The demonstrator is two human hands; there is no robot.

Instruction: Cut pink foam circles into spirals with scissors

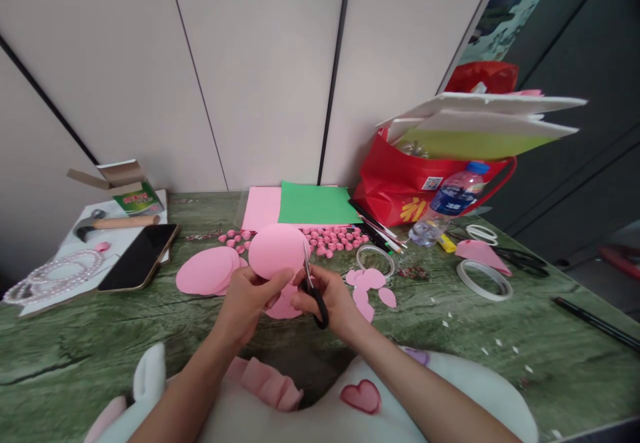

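pink paper circle (277, 251) is above the table (75, 356), its lower edge pinched by the fingers of the left hand (254, 296); fingers of the right hand (331, 298) grip black-handled scissors (321, 308) at its right rim. likely light, bendable, easily creased: best held softly near the edge.

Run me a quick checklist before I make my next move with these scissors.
1. Pink circle held: ok, the left hand grips its lower edge.
2. Scissors in hand: ok, the right hand holds the black handles.
3. Blades at the paper: ok, they are by the circle's right edge.
4. Left thumb safely clear of the blades: cannot tell, they look close.
5. Bottle capped: ok, the blue cap is on.
6. Table free of scraps: not ok, small white bits lie on the right side.
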